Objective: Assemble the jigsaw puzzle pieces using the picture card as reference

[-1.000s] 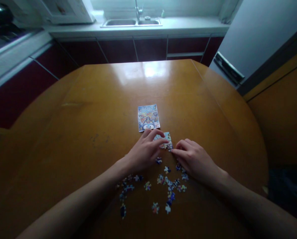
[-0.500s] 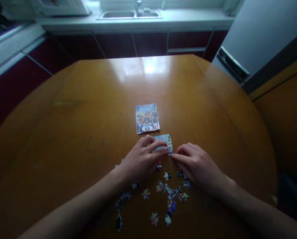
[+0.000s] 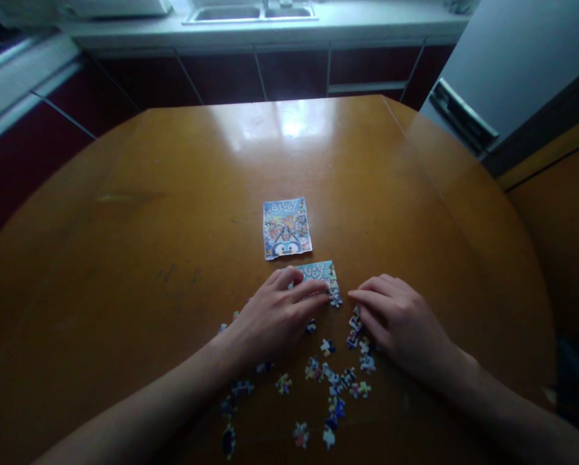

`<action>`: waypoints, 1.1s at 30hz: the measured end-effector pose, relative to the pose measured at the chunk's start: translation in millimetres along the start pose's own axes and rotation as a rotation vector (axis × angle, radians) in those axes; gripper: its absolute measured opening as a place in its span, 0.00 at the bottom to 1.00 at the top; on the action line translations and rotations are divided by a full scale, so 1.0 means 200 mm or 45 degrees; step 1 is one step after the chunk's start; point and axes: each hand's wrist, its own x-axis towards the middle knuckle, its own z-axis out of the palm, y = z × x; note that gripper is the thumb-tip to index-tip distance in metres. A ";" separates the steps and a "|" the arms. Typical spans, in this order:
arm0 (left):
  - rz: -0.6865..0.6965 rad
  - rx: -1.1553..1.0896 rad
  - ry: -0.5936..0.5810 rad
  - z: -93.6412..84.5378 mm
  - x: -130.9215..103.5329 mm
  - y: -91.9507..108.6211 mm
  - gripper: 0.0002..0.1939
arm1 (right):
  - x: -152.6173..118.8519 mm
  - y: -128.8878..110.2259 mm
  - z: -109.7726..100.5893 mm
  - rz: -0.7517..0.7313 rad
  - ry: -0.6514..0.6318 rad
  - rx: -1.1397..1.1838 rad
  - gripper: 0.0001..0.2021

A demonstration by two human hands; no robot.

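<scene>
A partly joined jigsaw puzzle [image 3: 313,271] with a light blue top edge lies on the wooden table. My left hand [image 3: 282,307] rests over its left and lower part, fingers stretched out and covering some of it. Just right of the puzzle, apart from it, is my right hand [image 3: 391,310]; its fingers are loosely bent and nothing shows between them. Loose puzzle pieces [image 3: 355,329] lie beside and partly under the right hand. Others, such as a single piece [image 3: 327,347] and a cluster [image 3: 335,378], are scattered nearer to me.
A printed picture sheet [image 3: 287,229] of cartoon characters lies just beyond the puzzle. The brown table [image 3: 183,181] has rounded sides. Past it stand a counter with a sink [image 3: 226,14], dark red cabinets [image 3: 289,74] and a pale fridge [image 3: 517,64] at right.
My right hand has drawn back to the right, off the puzzle's right edge, uncovering loose pieces. My left hand stays on the puzzle. The camera view has tipped down slightly.
</scene>
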 end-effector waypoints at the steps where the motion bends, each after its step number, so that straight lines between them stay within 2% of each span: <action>1: -0.002 -0.004 -0.003 0.00 0.00 0.00 0.18 | 0.00 0.01 0.00 0.038 0.019 0.005 0.09; 4: -0.005 -0.012 -0.008 0.00 0.00 0.00 0.17 | 0.00 0.02 0.01 0.066 0.032 0.029 0.08; 8: 0.003 -0.017 -0.004 0.00 0.00 0.00 0.17 | 0.00 0.00 0.03 -0.051 -0.016 0.055 0.09; 13: -0.004 -0.019 -0.013 0.00 0.00 0.00 0.16 | 0.00 -0.03 0.03 -0.089 -0.138 -0.051 0.09; 25: 0.010 0.013 -0.073 -0.01 0.00 0.00 0.20 | -0.02 -0.06 0.01 -0.139 -0.182 -0.219 0.11; 33: 0.029 0.046 -0.059 0.00 0.00 0.00 0.22 | -0.02 -0.06 -0.01 -0.096 -0.046 -0.078 0.11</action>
